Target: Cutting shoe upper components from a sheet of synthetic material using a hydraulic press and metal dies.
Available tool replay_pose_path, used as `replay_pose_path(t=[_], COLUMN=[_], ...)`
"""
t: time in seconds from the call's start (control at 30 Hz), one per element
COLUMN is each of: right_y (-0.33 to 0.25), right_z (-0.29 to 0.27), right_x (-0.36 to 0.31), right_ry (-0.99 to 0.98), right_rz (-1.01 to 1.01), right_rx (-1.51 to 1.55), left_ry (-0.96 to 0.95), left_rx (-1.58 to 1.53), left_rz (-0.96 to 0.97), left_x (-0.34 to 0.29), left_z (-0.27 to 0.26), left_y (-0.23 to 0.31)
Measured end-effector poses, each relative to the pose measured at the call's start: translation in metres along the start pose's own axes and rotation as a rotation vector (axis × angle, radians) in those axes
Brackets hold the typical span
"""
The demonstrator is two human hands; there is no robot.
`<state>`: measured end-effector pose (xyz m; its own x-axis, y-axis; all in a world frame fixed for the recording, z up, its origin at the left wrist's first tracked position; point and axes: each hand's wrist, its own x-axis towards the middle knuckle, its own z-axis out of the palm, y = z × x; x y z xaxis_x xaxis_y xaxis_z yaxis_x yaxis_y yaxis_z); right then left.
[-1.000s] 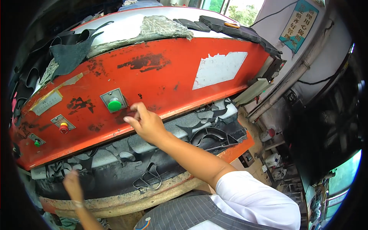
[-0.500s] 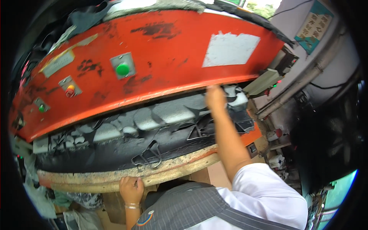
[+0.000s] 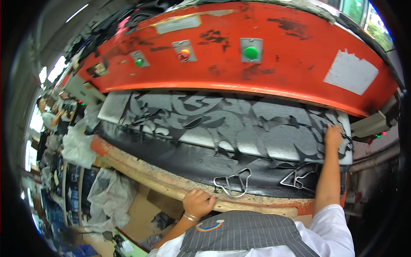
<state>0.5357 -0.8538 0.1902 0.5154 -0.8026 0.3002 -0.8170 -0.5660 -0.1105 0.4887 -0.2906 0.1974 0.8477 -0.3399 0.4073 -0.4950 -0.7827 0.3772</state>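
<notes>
A white cutting board (image 3: 195, 136) lies under the red press, covered with cut black sheet scraps (image 3: 222, 118). At its right end my right hand (image 3: 333, 136) is closed, with dark strips around its fingers; what it grips is partly hidden. My left hand (image 3: 199, 202) is curled over the worn wooden front rail (image 3: 158, 179). Just right of that hand, a metal cutting die (image 3: 231, 190) lies at the edge of the black bed (image 3: 188, 160). Another cutting die (image 3: 295, 182) rests farther right, near my right forearm.
The red press front (image 3: 291, 64) overhangs the board and carries green and red buttons. White plastic bags (image 3: 109, 195) stand at the left. Beyond them, at the far left, is a person (image 3: 50, 118). Dark scraps (image 3: 147, 13) are heaped on top of the press.
The view has swung left. The white board with its scraps now shows much farther out from under the press, and my right hand has come nearer with it. My left hand stays on the rail.
</notes>
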Motion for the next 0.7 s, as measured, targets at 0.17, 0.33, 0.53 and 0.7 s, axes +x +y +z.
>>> replay_pose_path(t=[0.17,0.33,0.53,0.7], right_y=[0.023,0.228,-0.017,-0.204], right_z=[0.049,0.074,-0.078,-0.146], right_x=[0.023,0.087,-0.088,-0.236], right_ry=[-0.036,0.180,-0.231,-0.642], right_rz=[-0.100,-0.336,-0.260,-1.053], right_rx=[-0.021,0.148,0.824,0.798], left_ry=[-0.073,-0.342,-0.049,0.292], left_rx=[0.004,-0.253,-0.192,-0.121], left_rz=[-0.050,-0.198,-0.239,-0.455], left_x=[-0.003,0.014,0.111,0.203], left_z=[-0.010,-0.020,-0.033,-0.069], left_y=[0.009,-0.015,-0.157,-0.345])
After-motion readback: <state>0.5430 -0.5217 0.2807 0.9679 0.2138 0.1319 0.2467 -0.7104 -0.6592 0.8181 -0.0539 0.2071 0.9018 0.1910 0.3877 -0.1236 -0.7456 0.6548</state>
